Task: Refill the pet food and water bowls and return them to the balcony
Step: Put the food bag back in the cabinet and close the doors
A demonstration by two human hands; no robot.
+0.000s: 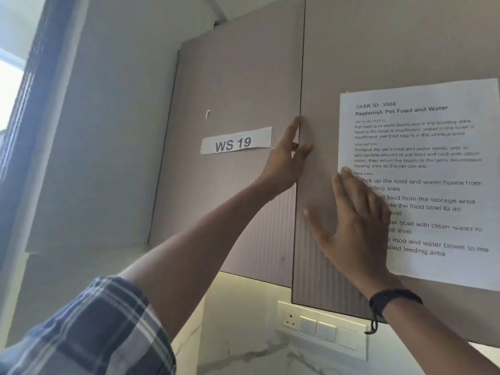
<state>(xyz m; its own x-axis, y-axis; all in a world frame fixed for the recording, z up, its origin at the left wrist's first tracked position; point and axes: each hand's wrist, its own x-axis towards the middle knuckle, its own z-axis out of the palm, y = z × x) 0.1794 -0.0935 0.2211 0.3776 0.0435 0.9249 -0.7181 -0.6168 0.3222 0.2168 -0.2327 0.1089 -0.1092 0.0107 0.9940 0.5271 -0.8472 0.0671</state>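
Observation:
I look up at two ribbed taupe wall cabinet doors. My left hand [284,161] reaches up to the seam between them, fingertips at the inner edge of the left door [230,198], thumb on the right door [316,239]. My right hand [354,228] lies flat with fingers spread on the right door, partly covering a taped task sheet [422,169]. Neither hand holds anything. No pet bowls, food bag or water show in view.
A paper label reading WS 19 [236,141] is stuck on the left door. Below the cabinets a white switch and socket plate [322,327] sits on a marble-look wall. A bright window frame [16,104] runs along the left edge.

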